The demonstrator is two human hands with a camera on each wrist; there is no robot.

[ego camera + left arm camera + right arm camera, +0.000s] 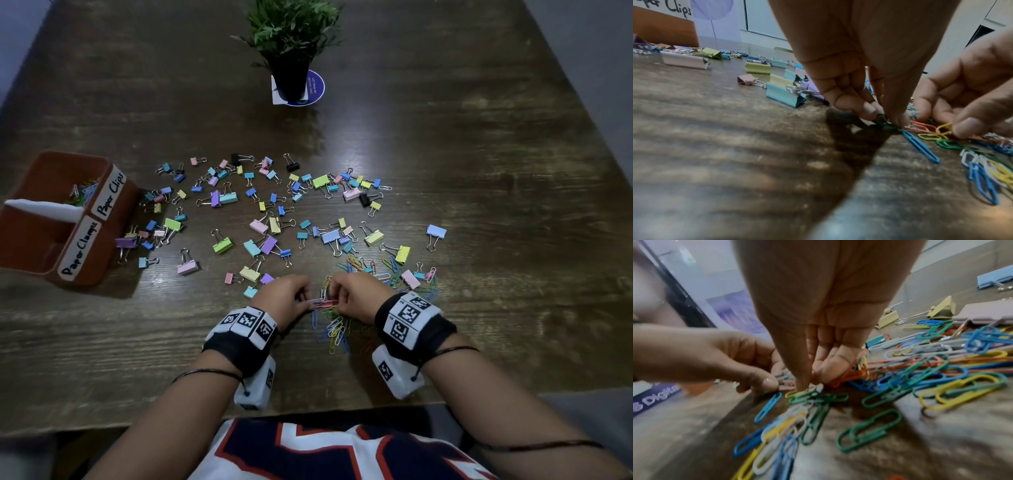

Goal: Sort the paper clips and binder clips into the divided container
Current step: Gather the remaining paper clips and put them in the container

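With both my left hand (287, 295) and right hand (356, 295) pinching paper clips (323, 303) near the table's (479, 144) front edge, I should gather a tidy bunch before lifting.

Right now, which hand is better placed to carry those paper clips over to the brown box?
Probably the left hand. Its grip already pinches paper clips, and the divided container sits at the table's left side, nearer that arm. The right hand would have to reach across the scattered binder clips.
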